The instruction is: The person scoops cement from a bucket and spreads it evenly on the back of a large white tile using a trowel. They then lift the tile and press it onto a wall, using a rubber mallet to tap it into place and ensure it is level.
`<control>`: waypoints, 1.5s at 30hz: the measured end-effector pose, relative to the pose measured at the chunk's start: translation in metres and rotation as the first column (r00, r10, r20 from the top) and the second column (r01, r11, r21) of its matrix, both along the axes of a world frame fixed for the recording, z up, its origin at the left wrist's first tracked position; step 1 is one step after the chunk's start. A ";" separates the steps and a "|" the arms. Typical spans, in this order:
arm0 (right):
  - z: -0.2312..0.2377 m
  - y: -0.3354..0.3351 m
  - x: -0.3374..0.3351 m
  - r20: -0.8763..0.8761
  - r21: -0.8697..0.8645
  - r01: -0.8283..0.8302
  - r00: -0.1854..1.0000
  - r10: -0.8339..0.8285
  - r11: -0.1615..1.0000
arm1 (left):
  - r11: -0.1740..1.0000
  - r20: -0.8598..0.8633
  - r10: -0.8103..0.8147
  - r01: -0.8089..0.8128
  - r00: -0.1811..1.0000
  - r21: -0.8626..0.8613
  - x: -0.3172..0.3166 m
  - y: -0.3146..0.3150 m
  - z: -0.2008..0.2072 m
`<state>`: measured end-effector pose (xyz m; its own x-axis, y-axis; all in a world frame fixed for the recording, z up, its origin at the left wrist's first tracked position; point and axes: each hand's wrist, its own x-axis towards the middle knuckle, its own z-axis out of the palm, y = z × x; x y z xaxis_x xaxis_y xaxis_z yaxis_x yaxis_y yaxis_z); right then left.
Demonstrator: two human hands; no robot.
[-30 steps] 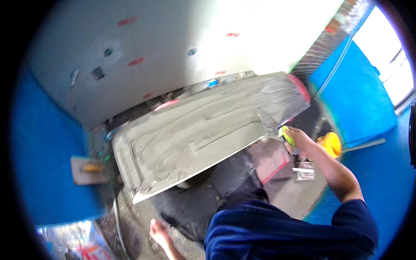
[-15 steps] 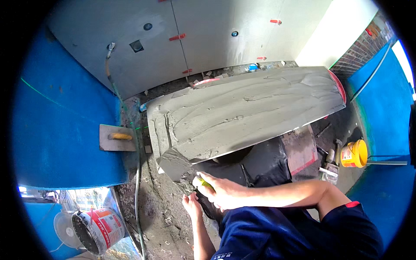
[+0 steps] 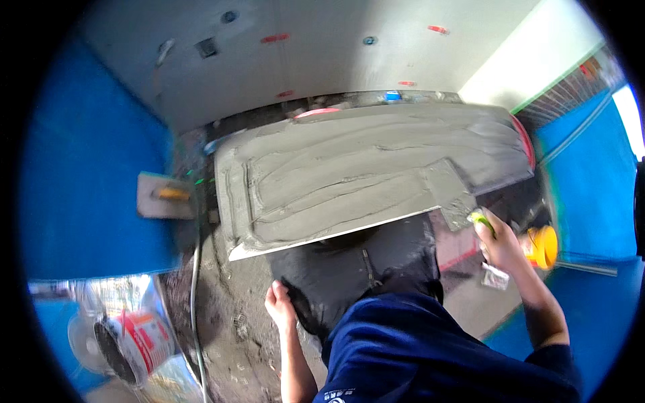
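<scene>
My right hand (image 3: 498, 240) is closed round the yellow-green handle of a trowel (image 3: 449, 191). Grey mortar smears its broad blade, which lies across the right part of the near edge of a large tile. A thick, uneven coat of wet grey mortar (image 3: 336, 168) covers this long tile (image 3: 322, 236), whose pale near edge shows. Beside my left knee is my left hand (image 3: 281, 305), its fingers loosely curled and apart, with nothing seen in it. My dark-trousered legs (image 3: 356, 262) are bent under the tile's near side.
A second trowel (image 3: 164, 195) with a yellow handle stands at left by the blue wall (image 3: 94, 181). A hose (image 3: 196, 302) runs along the dirty floor. A white-and-red bucket (image 3: 138, 342) lies tipped at lower left; a yellow bucket (image 3: 543, 247) stands right. Grey wall panels (image 3: 302, 60) rise behind.
My right hand has carried the trowel from the tile's near left corner to the right part of its near edge. My left hand has come away from the trowel and moved slightly left.
</scene>
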<state>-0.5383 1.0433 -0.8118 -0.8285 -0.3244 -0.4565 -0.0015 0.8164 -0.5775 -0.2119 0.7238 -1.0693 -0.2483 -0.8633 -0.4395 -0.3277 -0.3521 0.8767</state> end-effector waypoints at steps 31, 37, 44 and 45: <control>-0.046 -0.250 0.124 0.196 -0.272 -0.831 0.445 0.874 0.485 | 0.988 -0.261 0.112 -0.135 0.959 -0.073 0.013 0.022 -0.015; -0.048 -0.317 0.134 0.621 -0.416 -0.549 0.411 0.668 0.725 | 0.981 -0.231 0.157 -0.125 0.960 0.147 0.021 0.021 -0.020; -0.057 -0.330 0.139 0.638 -0.610 -0.325 0.340 0.691 0.722 | 0.988 -0.156 0.143 -0.133 0.977 0.073 0.035 0.010 -0.015; -0.039 -0.324 0.131 0.561 -0.661 -0.334 0.376 0.738 0.672 | 0.986 -0.159 0.162 -0.152 0.974 0.072 0.036 0.006 -0.017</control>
